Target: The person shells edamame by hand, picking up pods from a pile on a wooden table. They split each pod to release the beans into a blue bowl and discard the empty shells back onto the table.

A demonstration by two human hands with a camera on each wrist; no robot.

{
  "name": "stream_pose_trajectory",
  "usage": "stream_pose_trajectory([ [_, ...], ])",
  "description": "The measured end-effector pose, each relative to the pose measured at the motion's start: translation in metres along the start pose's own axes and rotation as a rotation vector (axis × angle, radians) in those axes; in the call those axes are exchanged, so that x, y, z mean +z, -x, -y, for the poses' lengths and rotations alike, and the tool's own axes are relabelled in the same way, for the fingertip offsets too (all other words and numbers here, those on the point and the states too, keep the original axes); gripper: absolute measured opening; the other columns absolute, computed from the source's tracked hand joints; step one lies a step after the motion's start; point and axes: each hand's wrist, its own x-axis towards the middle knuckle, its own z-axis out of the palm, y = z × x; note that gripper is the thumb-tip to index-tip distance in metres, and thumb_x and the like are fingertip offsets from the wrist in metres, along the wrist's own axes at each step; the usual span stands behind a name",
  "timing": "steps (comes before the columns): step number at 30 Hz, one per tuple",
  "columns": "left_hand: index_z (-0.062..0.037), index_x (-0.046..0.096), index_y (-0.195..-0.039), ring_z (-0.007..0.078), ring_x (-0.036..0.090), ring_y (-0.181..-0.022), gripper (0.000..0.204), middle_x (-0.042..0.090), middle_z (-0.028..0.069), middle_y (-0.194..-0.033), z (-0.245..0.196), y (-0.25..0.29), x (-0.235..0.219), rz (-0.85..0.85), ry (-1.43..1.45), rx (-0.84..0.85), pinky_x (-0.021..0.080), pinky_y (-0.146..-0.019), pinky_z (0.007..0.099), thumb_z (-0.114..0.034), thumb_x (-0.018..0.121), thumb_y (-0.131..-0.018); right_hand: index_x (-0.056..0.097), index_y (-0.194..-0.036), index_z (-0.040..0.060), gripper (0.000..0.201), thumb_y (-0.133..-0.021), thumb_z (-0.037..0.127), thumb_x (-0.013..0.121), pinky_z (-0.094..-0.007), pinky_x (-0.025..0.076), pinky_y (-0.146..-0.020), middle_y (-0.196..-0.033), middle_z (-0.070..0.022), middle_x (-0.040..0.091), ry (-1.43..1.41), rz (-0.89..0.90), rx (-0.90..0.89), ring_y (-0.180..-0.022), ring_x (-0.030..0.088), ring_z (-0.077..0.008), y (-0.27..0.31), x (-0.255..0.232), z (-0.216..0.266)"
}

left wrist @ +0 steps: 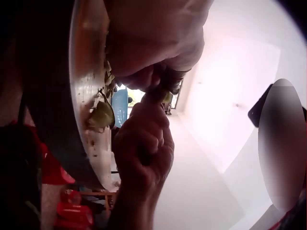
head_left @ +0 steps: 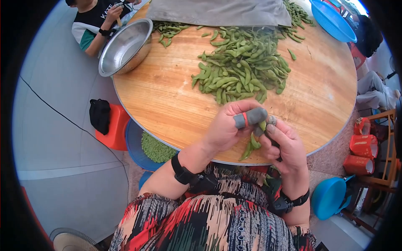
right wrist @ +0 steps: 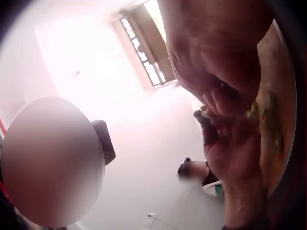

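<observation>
Both hands meet over the near edge of a round wooden table. My left hand (head_left: 220, 127), a grey finger cover (head_left: 254, 117) with a red band on one finger, pinches a green soybean pod (head_left: 262, 125). My right hand (head_left: 289, 146) pinches the same pod from the other side, with grey coverings on its thumb and a fingertip. Fingers hide much of the pod. Just below the hands, a few more pods (head_left: 250, 148) lie at the table edge. A large heap of soybean pods (head_left: 243, 62) spreads beyond the hands.
A grey cloth (head_left: 217, 12) lies past the heap. A steel bowl (head_left: 125, 50) sits at the left rim, a blue basket (head_left: 333, 21) at the far right. Below the left edge, a blue tub (head_left: 136, 146) holds shelled beans (head_left: 157, 147). Another person (head_left: 94, 25) is at the far left.
</observation>
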Motion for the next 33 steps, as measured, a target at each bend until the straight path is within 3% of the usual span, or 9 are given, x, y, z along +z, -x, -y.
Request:
stream_pose_trajectory([
  [3,-0.0027,0.058,-0.099,0.0054,0.054,-0.074,0.018,0.059,-0.0004,-0.088,0.003,-0.002,-0.002,0.169,0.099,-0.074,0.045,-0.062,0.0190,-0.008,0.062,-0.082,0.052,-0.096,0.0043,0.012,-0.093,0.012,0.043,-0.0157,0.023,-0.041,-0.065,0.0031,0.046,-0.189,0.006,0.086,-0.047,0.030,-0.0011,0.001,0.001,-0.003],
  [8,-0.0029,0.057,-0.101,0.0048,0.055,-0.072,0.021,0.059,0.0012,-0.090,0.010,-0.003,0.011,-0.017,-0.387,0.119,0.044,-0.060,0.0166,-0.008,0.063,-0.081,0.055,-0.090,0.0057,0.010,-0.090,0.015,0.051,-0.0150,0.023,-0.041,-0.061,0.0048,0.047,0.800,-0.209,-0.408,-0.047,0.033,0.0000,-0.010,-0.014,-0.015],
  [11,-0.0023,0.058,-0.103,0.0060,0.056,-0.072,0.025,0.060,0.0027,-0.091,0.005,-0.003,0.011,-0.069,-0.277,0.053,0.046,-0.063,0.0183,-0.008,0.064,-0.080,0.057,-0.085,0.0056,0.013,-0.090,0.016,0.052,-0.0163,0.028,-0.044,-0.062,0.0044,0.049,0.116,-0.121,-0.072,-0.051,0.038,-0.0011,-0.006,-0.014,0.000],
  [15,-0.0025,0.059,-0.106,0.0057,0.055,-0.072,0.029,0.061,0.0033,-0.090,0.005,-0.003,0.007,-0.027,-0.313,0.034,0.045,-0.063,0.0184,-0.006,0.066,-0.079,0.058,-0.081,0.0034,0.018,-0.090,0.018,0.052,-0.0207,0.034,-0.048,-0.062,0.0034,0.049,0.630,-0.215,-0.130,-0.054,0.044,-0.0048,-0.004,-0.018,0.009],
  [18,-0.0033,0.057,-0.110,0.0025,0.051,-0.064,0.033,0.061,0.0027,-0.083,0.009,-0.009,0.007,0.110,-1.116,0.561,0.039,-0.054,0.0164,-0.002,0.064,-0.078,0.059,-0.087,0.0013,0.015,-0.087,0.016,0.056,-0.0214,0.036,-0.049,-0.062,0.0022,0.051,0.796,-0.347,-0.325,-0.055,0.046,-0.0051,-0.008,-0.018,0.022],
  [21,-0.0050,0.055,-0.111,0.0133,0.053,-0.060,0.039,0.056,0.0064,-0.075,0.009,0.007,0.022,-0.054,-1.060,0.237,0.043,-0.055,0.0236,0.003,0.061,-0.074,0.059,-0.090,0.0002,0.015,-0.083,0.013,0.061,-0.0231,0.040,-0.052,-0.064,-0.0007,0.056,1.023,-0.284,-0.302,-0.058,0.050,-0.0065,-0.011,-0.010,0.021],
  [26,-0.0058,0.046,-0.122,0.0028,0.048,-0.058,0.049,0.056,0.0010,-0.074,0.010,0.023,0.015,-0.052,-0.988,0.289,0.039,-0.049,0.0183,0.002,0.062,-0.077,0.060,-0.083,-0.0004,0.012,-0.079,0.011,0.064,-0.0268,0.045,-0.055,-0.067,-0.0076,0.062,1.107,-0.217,-0.278,-0.061,0.056,-0.0088,-0.003,-0.003,0.017],
  [32,-0.0071,0.062,-0.109,0.0224,0.056,-0.058,0.050,0.056,0.0076,-0.072,0.000,0.033,0.000,0.290,-1.366,0.648,0.046,-0.050,0.0284,0.005,0.061,-0.061,0.059,-0.079,-0.0007,0.013,-0.081,0.012,0.063,-0.0242,0.038,-0.047,-0.059,-0.0036,0.055,0.953,-0.122,-0.430,-0.051,0.050,-0.0088,-0.001,-0.010,-0.007],
  [33,-0.0071,0.062,-0.109,0.0224,0.056,-0.058,0.050,0.056,0.0076,-0.072,-0.001,0.035,-0.001,0.293,-1.360,0.656,0.046,-0.050,0.0284,0.005,0.061,-0.061,0.058,-0.080,0.0006,0.013,-0.083,0.012,0.061,-0.0220,0.034,-0.044,-0.058,-0.0008,0.051,0.622,-0.079,-0.198,-0.048,0.046,-0.0070,0.000,-0.005,-0.006],
])
